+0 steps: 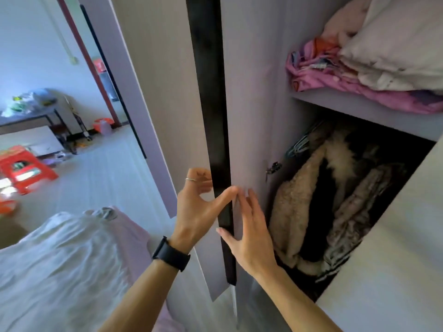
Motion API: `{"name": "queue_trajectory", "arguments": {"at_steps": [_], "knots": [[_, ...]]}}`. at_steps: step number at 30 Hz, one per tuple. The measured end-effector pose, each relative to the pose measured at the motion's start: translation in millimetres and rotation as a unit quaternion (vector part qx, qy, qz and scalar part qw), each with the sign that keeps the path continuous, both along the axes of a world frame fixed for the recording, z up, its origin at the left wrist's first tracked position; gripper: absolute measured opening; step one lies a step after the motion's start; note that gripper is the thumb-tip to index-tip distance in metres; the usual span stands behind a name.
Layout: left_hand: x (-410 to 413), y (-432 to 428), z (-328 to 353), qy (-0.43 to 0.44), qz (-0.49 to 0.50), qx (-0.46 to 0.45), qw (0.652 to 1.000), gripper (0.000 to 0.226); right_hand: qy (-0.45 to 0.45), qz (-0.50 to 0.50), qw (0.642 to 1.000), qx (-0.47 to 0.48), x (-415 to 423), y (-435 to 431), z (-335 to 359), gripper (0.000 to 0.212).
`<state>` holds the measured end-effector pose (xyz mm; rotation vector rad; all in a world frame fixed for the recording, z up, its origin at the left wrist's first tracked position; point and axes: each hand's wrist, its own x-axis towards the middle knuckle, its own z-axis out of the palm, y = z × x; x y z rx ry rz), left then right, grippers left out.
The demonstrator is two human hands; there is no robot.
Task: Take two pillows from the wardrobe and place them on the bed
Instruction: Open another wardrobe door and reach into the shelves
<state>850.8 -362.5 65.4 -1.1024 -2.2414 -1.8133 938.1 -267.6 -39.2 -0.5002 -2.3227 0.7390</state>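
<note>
The wardrobe stands open on the right. Its left door (249,97) is swung out, with a black strip (211,92) down its edge. My left hand (199,207) curls around that black edge, thumb on the inner face. My right hand (247,231) lies flat on the door's inner face, fingers spread. On the upper shelf (359,109) a cream pillow (402,44) lies on pink bedding (335,80). The bed (60,271), with a white cover, is at the lower left.
Fleecy coats (311,200) hang on hangers in the lower compartment. The right door (395,259) juts out at the lower right. A red plastic stool (24,168), a dark table (31,116) with bags and an open doorway lie beyond the bed on the left.
</note>
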Motion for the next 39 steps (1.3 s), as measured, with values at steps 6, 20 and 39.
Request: {"name": "queue_trajectory", "arguments": {"at_steps": [6, 20, 39], "knots": [[-31, -11, 17, 0.068, 0.156, 0.074, 0.983, 0.046, 0.021, 0.013, 0.999, 0.048, -61, -11, -7, 0.102], [-27, -18, -23, 0.243, 0.147, 0.009, 0.959, 0.054, 0.087, -0.016, 0.996, -0.004, -10, -8, -9, 0.073], [165, 247, -40, -0.035, -0.406, -0.087, 0.909, 0.04, 0.023, -0.523, 0.782, 0.337, 273, 157, 95, 0.053]]}}
